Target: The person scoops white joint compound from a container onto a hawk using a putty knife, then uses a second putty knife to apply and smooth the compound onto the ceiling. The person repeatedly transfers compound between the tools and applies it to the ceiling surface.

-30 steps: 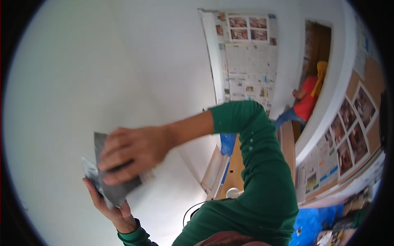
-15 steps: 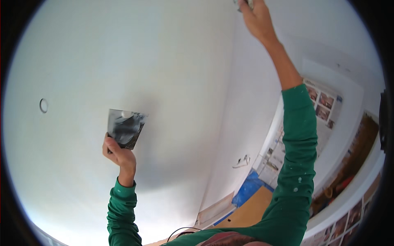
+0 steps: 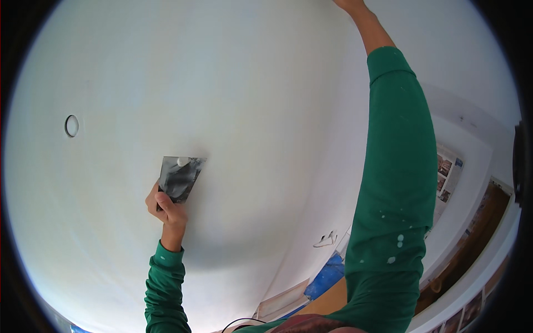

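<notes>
My left hand (image 3: 167, 208) is closed around the lower corner of a wide metal putty knife (image 3: 179, 180), its thumb pressed on the front. The blade is dark grey, smeared, and carries a small dab of white putty (image 3: 182, 161) near its upper edge. It stands upright in front of a large pale wall (image 3: 250, 111) and casts a shadow there. High at the upper edge, only the back part of my right hand (image 3: 351, 4) shows. Its fingers, and anything in them, lie beyond the picture. White specks dot my green right sleeve (image 3: 397, 177).
A round fitting (image 3: 71, 126) sits in the wall at left. Loose wires (image 3: 325, 240) stick out of the adjoining wall, lower right. Below are blue sheeting (image 3: 325, 276) and a yellowish-brown board (image 3: 327, 299). Picture-covered panels (image 3: 448, 172) and a brown opening (image 3: 472, 244) lie at right.
My right arm has stretched further up, carrying the hand and the small greyish thing at its fingers out of view. My left hand and the putty knife have shifted slightly right in the picture.
</notes>
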Available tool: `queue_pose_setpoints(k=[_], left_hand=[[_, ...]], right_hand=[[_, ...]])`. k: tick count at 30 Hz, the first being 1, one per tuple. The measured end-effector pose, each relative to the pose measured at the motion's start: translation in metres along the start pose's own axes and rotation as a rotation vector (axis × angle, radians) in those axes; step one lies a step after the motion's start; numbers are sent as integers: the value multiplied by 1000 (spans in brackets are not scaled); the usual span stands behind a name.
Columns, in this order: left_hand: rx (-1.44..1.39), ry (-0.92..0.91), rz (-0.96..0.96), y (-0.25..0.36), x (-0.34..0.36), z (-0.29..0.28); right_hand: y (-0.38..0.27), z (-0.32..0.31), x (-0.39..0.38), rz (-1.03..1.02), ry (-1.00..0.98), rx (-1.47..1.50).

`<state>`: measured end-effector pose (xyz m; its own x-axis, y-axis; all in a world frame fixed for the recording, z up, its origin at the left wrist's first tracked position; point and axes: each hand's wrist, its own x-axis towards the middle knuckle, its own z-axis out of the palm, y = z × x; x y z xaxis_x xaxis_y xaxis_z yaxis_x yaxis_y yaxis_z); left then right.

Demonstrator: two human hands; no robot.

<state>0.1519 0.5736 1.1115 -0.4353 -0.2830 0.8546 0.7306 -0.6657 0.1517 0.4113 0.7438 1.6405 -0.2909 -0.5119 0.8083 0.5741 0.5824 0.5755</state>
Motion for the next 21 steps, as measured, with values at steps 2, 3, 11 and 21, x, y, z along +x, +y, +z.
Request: queue_pose_setpoints(k=[2, 3, 11, 21], left_hand=[[-5, 1, -9, 6, 0, -1], [15, -1, 8, 5, 0, -2], [34, 15, 54, 8, 3, -3], [18, 76, -36, 13, 5, -1]], right_hand=[[-5, 4, 3, 15, 24, 12], [-6, 4, 3, -4, 40, 12], [6, 21, 16, 71, 17, -42], [-13, 2, -2, 24, -195, 65]])
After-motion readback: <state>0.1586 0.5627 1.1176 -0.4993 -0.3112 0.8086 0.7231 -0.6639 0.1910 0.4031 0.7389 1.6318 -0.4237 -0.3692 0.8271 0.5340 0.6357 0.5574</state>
